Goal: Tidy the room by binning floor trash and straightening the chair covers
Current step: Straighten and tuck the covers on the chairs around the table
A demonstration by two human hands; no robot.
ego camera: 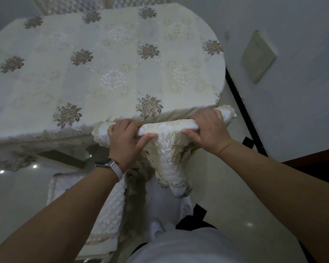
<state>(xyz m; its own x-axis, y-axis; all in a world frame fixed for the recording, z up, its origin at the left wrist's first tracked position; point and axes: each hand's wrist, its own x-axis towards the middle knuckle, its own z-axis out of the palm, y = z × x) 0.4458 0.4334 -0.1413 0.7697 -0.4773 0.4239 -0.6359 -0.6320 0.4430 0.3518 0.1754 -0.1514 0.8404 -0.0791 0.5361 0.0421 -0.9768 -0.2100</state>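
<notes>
Okay, both hands are on the chair cover (pixel 169 149), right at the middle of the view, where it drapes over the top of a chair back pushed up against the table edge. The left hand (pixel 124 138) sits just toward nine o'clock of centre, fingers curled over the top fold and thumb pressed against the near side, gripping the quilted cream fabric. The right hand (pixel 207 130), just toward three o'clock, clamps the same fold the same way, thumb pointing in toward the other hand. Between the two hands the cloth is bunched and rumpled, and a long tongue of it hangs down toward six o'clock. A scalloped corner pokes out beyond each hand. A watch (pixel 104 163) with a pale strap rides the left wrist. From nine round to one o'clock spreads the tablecloth (pixel 103 63), cream with dark flower sprigs, its hem touching the top of the cover. Down at seven o'clock lies the white quilted seat cushion (pixel 106 205), partly behind the left forearm. A shiny pale floor (pixel 17 186) shows at eight o'clock, and a beige wall plate (pixel 258 56) hangs at two o'clock.
</notes>
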